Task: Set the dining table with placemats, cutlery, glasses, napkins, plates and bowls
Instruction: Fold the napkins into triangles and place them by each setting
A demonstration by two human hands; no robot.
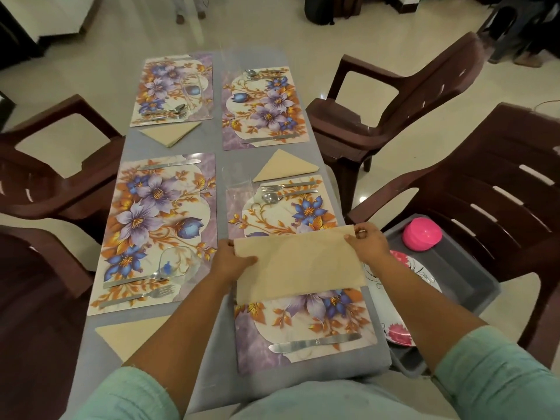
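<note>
A beige napkin (300, 265) is spread flat over the near right floral placemat (303, 325). My left hand (233, 260) pinches its left edge and my right hand (368, 242) pinches its top right corner. On the same mat a knife (315, 342) lies near me, and a fork (281, 187) and spoon (275, 197) lie at its far end. Three more floral placemats carry cutlery, among them the near left one (151, 225). Folded triangular napkins lie at the near left (127, 331), the far left (169, 133) and the middle right (285, 166). Clear glasses stand at the near left (178, 265) and the centre (238, 177).
The grey table (218, 359) has brown plastic chairs on both sides, one at the right (394, 113). A grey bin (454, 283) on the near right chair holds floral plates (400, 283) and pink bowls (421, 234). People's legs show far back.
</note>
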